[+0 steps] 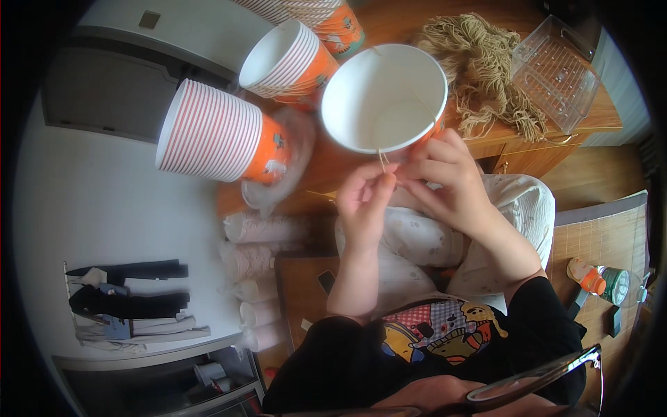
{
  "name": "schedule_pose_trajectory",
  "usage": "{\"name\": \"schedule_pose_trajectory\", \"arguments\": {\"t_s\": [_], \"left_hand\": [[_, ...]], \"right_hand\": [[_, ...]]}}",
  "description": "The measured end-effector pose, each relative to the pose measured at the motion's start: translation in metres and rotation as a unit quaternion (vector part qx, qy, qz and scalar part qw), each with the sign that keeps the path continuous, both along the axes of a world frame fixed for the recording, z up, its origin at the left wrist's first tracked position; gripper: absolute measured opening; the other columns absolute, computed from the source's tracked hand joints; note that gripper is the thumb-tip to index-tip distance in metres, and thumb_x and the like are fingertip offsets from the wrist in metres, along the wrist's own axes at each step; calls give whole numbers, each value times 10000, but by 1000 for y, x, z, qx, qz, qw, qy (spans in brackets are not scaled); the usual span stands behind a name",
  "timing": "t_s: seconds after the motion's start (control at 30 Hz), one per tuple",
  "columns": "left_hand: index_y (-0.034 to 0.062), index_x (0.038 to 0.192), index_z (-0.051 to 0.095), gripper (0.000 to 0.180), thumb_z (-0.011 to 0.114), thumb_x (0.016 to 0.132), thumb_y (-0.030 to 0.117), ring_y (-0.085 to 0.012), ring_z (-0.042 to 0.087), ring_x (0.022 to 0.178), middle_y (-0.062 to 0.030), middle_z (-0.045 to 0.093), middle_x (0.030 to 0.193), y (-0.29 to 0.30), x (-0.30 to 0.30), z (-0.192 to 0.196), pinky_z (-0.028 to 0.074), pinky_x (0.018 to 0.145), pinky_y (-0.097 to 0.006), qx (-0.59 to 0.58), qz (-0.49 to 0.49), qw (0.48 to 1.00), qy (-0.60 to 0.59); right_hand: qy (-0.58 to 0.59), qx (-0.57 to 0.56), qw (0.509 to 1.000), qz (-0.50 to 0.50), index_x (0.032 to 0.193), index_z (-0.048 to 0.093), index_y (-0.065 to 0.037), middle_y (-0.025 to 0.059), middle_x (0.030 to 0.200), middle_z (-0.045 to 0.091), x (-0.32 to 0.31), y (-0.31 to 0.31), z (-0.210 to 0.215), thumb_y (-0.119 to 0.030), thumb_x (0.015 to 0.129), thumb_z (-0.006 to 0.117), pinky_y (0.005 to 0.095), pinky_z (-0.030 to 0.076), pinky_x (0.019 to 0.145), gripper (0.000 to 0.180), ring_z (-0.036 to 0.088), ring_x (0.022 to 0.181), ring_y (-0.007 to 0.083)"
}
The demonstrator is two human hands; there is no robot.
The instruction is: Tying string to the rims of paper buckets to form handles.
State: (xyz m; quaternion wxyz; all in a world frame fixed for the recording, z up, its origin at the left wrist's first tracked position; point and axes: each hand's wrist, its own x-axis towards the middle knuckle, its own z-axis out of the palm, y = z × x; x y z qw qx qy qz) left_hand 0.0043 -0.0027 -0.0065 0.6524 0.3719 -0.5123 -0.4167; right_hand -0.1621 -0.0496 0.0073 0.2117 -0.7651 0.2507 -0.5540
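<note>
One table [389, 21] is occupied in part by three stacks of buckets: on the middle stack [292, 66] cords seem already fitted; on the left stack [215, 135] none can be seen; the back stack [337, 28] is partly cut off. A bucket [385, 97] is placed at the table's near edge, mouth up. Beside it, yarn [486, 73] is heaped loosely. By the right hand [448, 174] and the left hand [367, 198], with fingertips closed together, a thin cord [381, 160] is pinched at the near rim. Whether it is already fastened there cannot be told; this bucket is judged unfinished.
</note>
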Motion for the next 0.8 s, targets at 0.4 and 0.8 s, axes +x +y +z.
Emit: {"name": "schedule_pose_trajectory", "arguments": {"t_s": [0.4,0.8], "left_hand": [[-43,1037,672,151,684,900,19,-108,648,865,-87,705,992,10,6,1,509,794,-227,-12,107,989,-98],[-27,953,673,118,704,839,-36,-164,661,800,-111,694,890,8,10,7,530,722,-256,-128,207,931,-271]], "right_hand": [[54,-52,995,-64,926,687,-170,-44,941,623,6,5,3,-137,735,756,335,353,754,207,524,858,200],[82,-170,960,-208,969,665,-223,-91,984,595,20,15,-5,-230,729,728,326,325,813,248,508,907,148]]}}
